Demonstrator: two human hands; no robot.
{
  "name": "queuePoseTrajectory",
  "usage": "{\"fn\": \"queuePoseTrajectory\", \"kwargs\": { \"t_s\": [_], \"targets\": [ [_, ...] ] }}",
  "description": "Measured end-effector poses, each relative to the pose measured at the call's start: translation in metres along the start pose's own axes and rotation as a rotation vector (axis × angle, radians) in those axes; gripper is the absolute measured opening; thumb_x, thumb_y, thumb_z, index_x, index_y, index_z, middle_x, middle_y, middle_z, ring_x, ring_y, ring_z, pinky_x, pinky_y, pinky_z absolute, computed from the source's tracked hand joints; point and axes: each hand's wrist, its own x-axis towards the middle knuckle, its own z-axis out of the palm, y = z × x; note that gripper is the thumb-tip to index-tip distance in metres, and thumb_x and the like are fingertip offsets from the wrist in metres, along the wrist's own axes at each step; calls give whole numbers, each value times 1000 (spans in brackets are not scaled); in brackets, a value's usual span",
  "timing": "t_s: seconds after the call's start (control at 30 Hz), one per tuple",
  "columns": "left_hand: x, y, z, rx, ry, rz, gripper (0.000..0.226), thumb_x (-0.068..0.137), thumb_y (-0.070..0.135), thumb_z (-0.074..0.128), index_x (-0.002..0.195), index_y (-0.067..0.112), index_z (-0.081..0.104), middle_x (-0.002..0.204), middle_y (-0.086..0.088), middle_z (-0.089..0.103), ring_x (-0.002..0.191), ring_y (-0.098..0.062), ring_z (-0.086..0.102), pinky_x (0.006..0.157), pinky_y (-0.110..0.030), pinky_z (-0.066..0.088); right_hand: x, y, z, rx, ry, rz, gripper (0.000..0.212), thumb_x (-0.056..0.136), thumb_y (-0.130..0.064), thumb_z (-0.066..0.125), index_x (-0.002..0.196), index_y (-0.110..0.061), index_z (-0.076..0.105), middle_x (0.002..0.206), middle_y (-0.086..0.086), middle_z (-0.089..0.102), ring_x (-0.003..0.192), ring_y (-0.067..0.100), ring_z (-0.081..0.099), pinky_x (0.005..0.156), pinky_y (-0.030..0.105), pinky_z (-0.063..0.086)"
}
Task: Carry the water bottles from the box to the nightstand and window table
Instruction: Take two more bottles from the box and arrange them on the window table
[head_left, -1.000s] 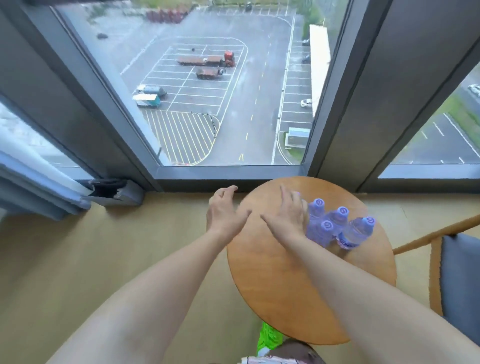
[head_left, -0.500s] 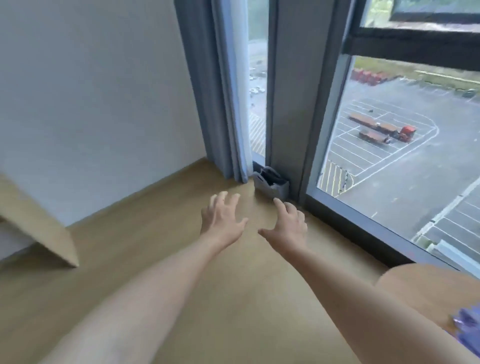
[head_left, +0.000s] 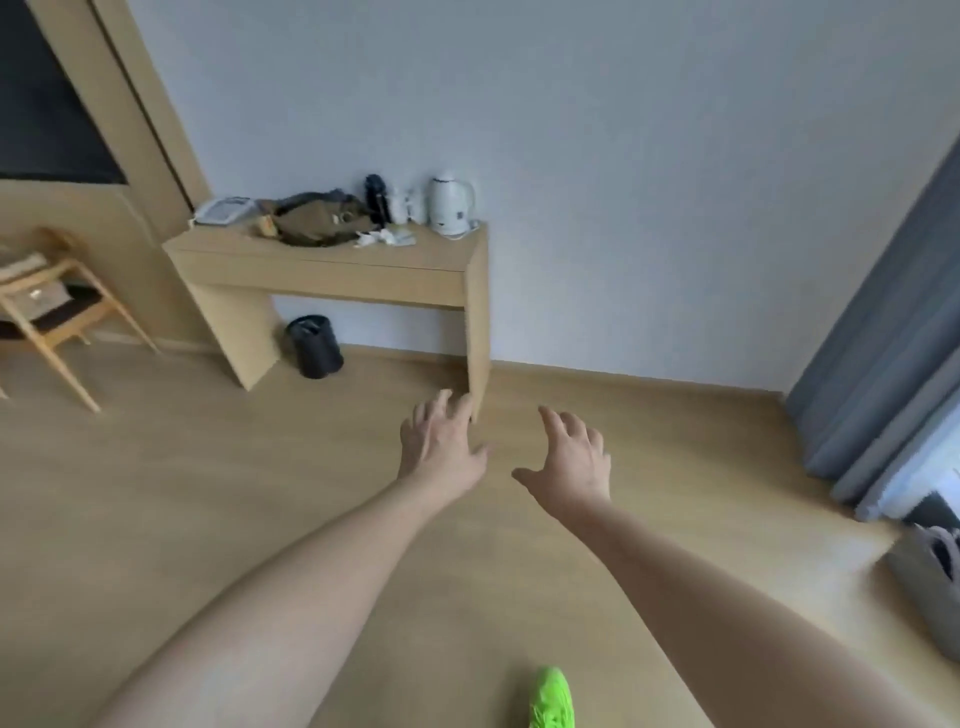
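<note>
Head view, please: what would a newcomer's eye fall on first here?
Two bare arms reach forward over the wood floor, the left hand and right hand both open and empty. Behind them a desk against the wall carries a white kettle, and a bright green shoe shows at the bottom edge.

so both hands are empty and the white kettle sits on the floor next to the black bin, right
Not quite. The head view shows the white kettle standing on the wooden desk, at its right end by the wall. The black bin is on the floor under the desk. The left hand and right hand are empty.
</note>
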Motion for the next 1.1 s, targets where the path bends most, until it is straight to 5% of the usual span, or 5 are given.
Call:
{"fn": "queuePoseTrajectory", "kwargs": {
  "t_s": [0.53,0.8,1.1],
  "targets": [
    [155,-269,-78,86,153,-588,75,92,53,65,156,28,35,162,-12,34,149,-31,28,116,-47,32,236,-293,146,-7,-330,-572,89,85,-52,69,158,-35,22,161,2,31,142,32,32,112,47,31],
    [171,-414,-110,52,193,-800,74,92,50,65,155,25,35,163,-13,29,150,-32,23,117,-49,27,265,-447,236,-14,-468,-750,86,85,-47,71,157,-35,25,159,0,35,141,31,34,111,49,36],
    [205,-635,-172,-25,246,-891,76,90,52,67,155,28,36,162,-13,30,148,-32,26,114,-48,32,282,-663,344,-36,-448,-816,84,85,-44,71,157,-32,28,156,2,39,140,31,37,109,48,36]
  ]
}}
